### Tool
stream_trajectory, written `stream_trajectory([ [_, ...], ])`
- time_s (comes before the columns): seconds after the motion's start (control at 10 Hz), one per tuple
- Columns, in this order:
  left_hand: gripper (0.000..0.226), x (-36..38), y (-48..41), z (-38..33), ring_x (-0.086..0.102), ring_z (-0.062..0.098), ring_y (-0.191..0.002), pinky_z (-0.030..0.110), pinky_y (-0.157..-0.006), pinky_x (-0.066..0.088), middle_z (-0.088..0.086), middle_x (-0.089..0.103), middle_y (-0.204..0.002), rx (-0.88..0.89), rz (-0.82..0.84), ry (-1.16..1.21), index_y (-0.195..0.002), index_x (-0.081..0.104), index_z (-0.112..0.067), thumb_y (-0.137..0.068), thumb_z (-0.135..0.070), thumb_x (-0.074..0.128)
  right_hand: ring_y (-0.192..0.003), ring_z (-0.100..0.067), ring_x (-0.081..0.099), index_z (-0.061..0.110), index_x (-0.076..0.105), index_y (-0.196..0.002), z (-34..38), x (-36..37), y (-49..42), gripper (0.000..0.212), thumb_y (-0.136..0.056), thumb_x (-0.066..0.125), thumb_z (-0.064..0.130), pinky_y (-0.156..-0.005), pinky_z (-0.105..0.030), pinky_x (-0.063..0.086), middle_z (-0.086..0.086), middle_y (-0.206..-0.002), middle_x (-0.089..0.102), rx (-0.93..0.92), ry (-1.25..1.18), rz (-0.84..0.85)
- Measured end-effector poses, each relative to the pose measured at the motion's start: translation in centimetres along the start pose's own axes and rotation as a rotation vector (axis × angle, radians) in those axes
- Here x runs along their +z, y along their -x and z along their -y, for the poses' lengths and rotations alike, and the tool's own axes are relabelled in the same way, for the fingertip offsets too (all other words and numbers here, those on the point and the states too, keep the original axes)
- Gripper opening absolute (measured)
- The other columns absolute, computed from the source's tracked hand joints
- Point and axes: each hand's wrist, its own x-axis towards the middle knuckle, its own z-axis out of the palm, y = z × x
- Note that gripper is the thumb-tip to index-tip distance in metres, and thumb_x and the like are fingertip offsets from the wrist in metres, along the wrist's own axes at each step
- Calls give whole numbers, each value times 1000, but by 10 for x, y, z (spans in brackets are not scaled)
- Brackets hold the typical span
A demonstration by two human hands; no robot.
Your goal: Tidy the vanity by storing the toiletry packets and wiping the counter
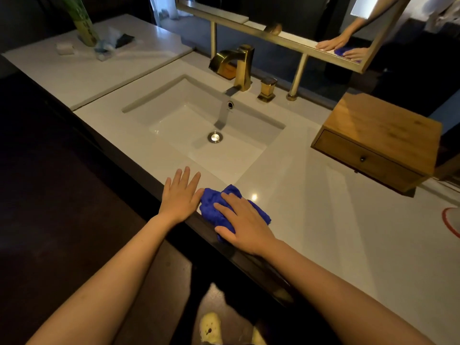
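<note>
A crumpled blue cloth (pixel 211 205) lies on the white counter (pixel 323 220) at its front edge, just in front of the sink (pixel 199 125). My right hand (pixel 245 221) presses flat on the cloth with straight fingers. My left hand (pixel 180 195) rests flat on the counter edge right beside the cloth, fingers spread, thumb touching the cloth. A wooden drawer box (pixel 378 140) stands on the counter at the right, its drawer closed. Some toiletry packets (pixel 112 43) lie on the far left counter.
A gold faucet (pixel 236 66) and gold handle (pixel 267 89) stand behind the sink. A mirror with a gold frame (pixel 273 36) hangs above. A green vase (pixel 83 23) is at the far left. A red-rimmed round object (pixel 451 220) shows at the right edge.
</note>
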Motion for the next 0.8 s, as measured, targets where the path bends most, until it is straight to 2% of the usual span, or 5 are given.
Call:
stream_trajectory([
  [0.3,51,2,44,3,2,27,-146,40,-117,8,12,10,-158,21,-79,165,-147,20,-16,-99,-33,29,-132,-26,38,18,48,-134,-3,-7,8,52,-89,52,42,-112,-38,26,-10,-147,39,-181,38,11],
  [0.5,53,7,87,-1,10,22,-145,36,-116,16,9,14,-157,46,-107,295,-145,25,-15,-97,-32,39,-134,-20,33,24,39,-137,-2,-7,13,55,-89,42,51,-111,-30,17,-4,-150,35,-191,40,21],
  [0.6,57,14,107,-4,10,18,-145,32,-116,14,5,11,-158,10,-97,363,-147,21,-20,-96,-33,43,-135,-16,31,26,32,-141,1,-12,13,59,-89,37,55,-110,-25,13,0,-151,33,-197,-21,25],
  [0.7,55,31,133,-3,17,18,-144,30,-115,18,3,16,-157,-155,-42,424,-146,22,-22,-96,-35,42,-131,-15,36,22,33,-140,2,-23,19,58,-89,39,50,-111,-22,13,2,-147,38,-269,-137,-59],
  [0.8,53,62,170,-3,30,14,-139,26,-113,23,2,30,-153,-257,108,449,-144,29,-23,-95,-39,43,-125,-4,41,32,39,-132,5,-38,41,41,-93,48,33,-109,-18,22,18,-137,41,-164,-374,-176],
])
